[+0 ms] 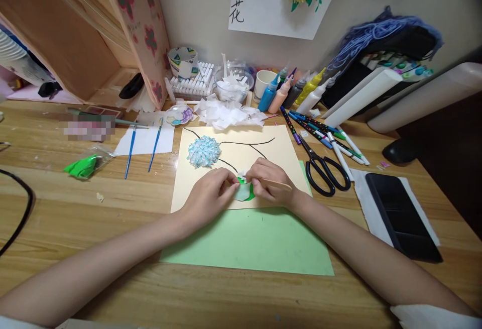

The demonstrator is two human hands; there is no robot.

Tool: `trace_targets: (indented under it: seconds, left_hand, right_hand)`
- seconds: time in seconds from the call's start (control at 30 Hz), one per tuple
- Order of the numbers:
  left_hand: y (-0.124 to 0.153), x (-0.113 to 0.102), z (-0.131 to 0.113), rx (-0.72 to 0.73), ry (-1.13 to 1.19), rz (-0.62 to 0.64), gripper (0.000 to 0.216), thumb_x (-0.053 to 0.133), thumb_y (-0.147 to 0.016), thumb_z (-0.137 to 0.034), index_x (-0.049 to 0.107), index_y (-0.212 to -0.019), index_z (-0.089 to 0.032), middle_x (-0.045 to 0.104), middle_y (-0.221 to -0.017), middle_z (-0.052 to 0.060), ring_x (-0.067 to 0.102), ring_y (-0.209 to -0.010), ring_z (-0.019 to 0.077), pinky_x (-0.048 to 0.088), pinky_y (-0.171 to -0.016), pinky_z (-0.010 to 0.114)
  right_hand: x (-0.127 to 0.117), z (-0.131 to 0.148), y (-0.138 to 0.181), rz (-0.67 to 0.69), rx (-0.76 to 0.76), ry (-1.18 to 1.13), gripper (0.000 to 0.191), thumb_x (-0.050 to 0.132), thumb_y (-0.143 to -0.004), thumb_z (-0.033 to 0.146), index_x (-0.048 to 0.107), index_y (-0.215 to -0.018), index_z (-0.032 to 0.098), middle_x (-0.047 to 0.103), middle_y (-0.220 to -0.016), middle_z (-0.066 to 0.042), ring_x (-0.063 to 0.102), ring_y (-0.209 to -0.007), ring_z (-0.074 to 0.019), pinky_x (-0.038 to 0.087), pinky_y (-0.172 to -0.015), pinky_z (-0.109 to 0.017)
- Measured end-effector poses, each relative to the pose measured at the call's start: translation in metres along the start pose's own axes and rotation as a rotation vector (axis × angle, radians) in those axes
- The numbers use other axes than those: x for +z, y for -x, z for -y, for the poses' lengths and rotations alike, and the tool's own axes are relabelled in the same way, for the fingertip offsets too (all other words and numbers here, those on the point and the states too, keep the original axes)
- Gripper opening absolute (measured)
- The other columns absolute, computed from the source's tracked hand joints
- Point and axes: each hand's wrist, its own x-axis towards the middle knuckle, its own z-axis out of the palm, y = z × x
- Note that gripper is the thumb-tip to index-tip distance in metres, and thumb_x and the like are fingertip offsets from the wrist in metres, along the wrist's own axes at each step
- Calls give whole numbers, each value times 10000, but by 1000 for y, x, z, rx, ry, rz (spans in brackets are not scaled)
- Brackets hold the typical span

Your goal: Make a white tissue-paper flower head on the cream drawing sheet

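Note:
A cream sheet [241, 143] with black drawn stems and a blue-white paper flower [204, 150] lies on the wooden desk, overlapping a light green sheet [256, 241]. My left hand [209, 196] and my right hand [269, 181] meet at the cream sheet's lower edge. Both are closed in a pinch on a small green leaf piece [244, 192] with a white scrap at its top. My right hand also holds a thin wooden stick [276, 184] that points right.
Black scissors [324, 171] lie right of the cream sheet, markers [324, 133] and paint bottles [289, 93] behind them. A black tray [401, 216] sits at right. White paper scraps [229, 113], two blue brushes [143, 145] and a green bag [85, 166] lie at back and left.

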Motion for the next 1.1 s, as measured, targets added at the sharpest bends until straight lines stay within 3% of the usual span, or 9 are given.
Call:
trace_targets:
  seconds: [0.43,0.53,0.67,1.1]
  left_hand:
    - [-14,9,3,44,-149,-100,56,504,-854,-207,536,-822,-174,574,-781,11,511,-708,143,365,-615,261]
    - [-14,10,4,57,-146,-108,53,504,-855,-206,529,-820,-174,571,-773,9,508,-696,140,364,-610,259]
    - [-14,10,6,58,-143,-113,58,487,-860,-197,523,-821,-174,572,-767,10,505,-681,138,361,-601,259]
    - [-15,10,5,48,-136,-98,57,453,-866,-171,497,-829,-173,568,-758,11,504,-666,136,365,-587,261]
  right_hand:
    - [-1,4,3,-107,-42,-29,181,399,-767,49,467,-781,216,525,-601,-10,421,-559,-157,387,-532,-287]
    - [-1,5,2,-56,-108,-52,198,398,-747,34,461,-807,212,519,-597,-13,408,-562,-158,395,-531,-286]
    - [0,5,0,32,-69,-22,172,405,-760,46,458,-773,209,509,-582,-16,405,-574,-161,388,-526,-285]
    - [2,2,1,36,34,-42,169,386,-821,86,481,-756,209,548,-620,-14,453,-603,-155,404,-553,-290]
